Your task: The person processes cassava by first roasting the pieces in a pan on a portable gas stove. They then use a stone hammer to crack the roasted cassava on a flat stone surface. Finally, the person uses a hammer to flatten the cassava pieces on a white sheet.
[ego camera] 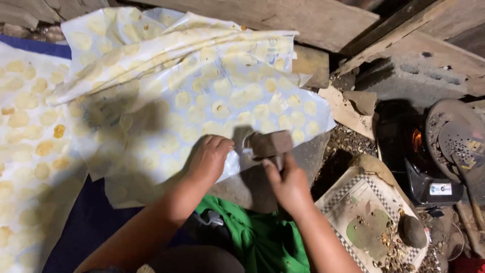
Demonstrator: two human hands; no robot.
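My right hand (286, 180) grips the handle of a wooden mallet (271, 143), whose blocky head hangs over the near edge of a white plastic sheet (202, 96). The sheet is covered with several flat, round, pale yellow discs (221, 108) and lies on a grey stone slab (303, 156). My left hand (207, 157) rests on the sheet's edge with its fingers curled, just left of the mallet head. What lies under its fingertips is hidden.
A second sheet with yellow discs (30, 131) covers the left side. At right stands a dark stove with a glowing fire (417, 141), a perforated pan (457, 139), a checkered-edged board (371, 212) with scraps and a dark stone (411, 231). Wooden planks (313, 17) lie behind.
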